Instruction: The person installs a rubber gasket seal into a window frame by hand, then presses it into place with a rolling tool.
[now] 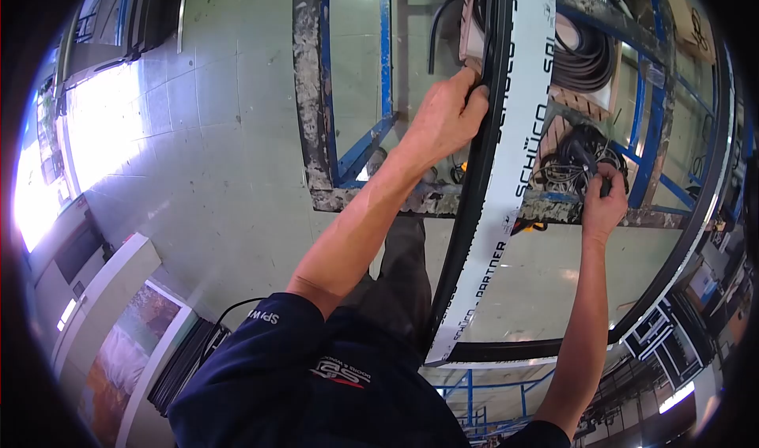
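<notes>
A long window frame profile [522, 144] with white printed protective film and black edges runs through the middle. My left hand [447, 120] is closed, its fingertips right at the profile's black left edge; what they pinch is hidden. From that edge, farther up, a loose black rubber strip [434, 41] curves out and hangs down. On the profile's other side, my right hand [605, 207] is closed around a small dark handle [606, 186]. Just beyond it, a black tool [581, 144] lies over tangled thin cords [553, 167] in a wooden box.
Under the profile stands a blue metal work stand [360, 149] with worn, padded bars. Coiled black gasket [585, 61] lies in a box at the upper right. At the lower left are a white panel [107, 302] and stacked dark profiles [183, 361]. Pale tiled floor [229, 132] extends left.
</notes>
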### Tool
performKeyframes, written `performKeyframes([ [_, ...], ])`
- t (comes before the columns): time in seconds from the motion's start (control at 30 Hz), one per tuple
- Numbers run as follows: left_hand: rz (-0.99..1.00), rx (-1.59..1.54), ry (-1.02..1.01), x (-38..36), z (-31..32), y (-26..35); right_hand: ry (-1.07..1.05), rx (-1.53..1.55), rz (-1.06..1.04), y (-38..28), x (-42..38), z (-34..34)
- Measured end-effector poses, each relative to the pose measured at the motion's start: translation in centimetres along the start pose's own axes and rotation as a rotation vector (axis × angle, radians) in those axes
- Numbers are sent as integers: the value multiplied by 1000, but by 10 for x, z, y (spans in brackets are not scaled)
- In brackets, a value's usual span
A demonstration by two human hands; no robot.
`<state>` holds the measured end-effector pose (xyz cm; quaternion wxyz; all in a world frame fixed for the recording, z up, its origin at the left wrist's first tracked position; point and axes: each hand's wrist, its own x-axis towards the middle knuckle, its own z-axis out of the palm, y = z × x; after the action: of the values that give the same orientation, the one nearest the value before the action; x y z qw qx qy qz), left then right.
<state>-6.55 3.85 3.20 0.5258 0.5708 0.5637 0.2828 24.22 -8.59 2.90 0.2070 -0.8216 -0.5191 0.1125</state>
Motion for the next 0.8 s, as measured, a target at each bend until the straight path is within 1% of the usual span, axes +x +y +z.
performKeyframes([
  [0.1,113,277,41,-4,-1,-3,-4,38,19,1,-1,1],
  [0.13,138,316,56,-6,0,-2,10,45,-18,5,-1,3],
  [0.2,191,393,89,-11,2,1,12,35,-11,7,-1,4],
  [0.3,237,429,130,-16,7,-1,6,16,-19,10,-1,4],
  [0.37,236,437,126,-18,6,0,6,19,5,8,-1,4],
  [0.5,252,410,140,-21,9,-7,22,-6,-22,8,-2,3],
  [0.7,239,390,107,-35,16,-10,53,-15,-69,12,-1,6],
  [0.8,167,384,50,-53,22,-10,47,-21,-38,12,-1,6],
])
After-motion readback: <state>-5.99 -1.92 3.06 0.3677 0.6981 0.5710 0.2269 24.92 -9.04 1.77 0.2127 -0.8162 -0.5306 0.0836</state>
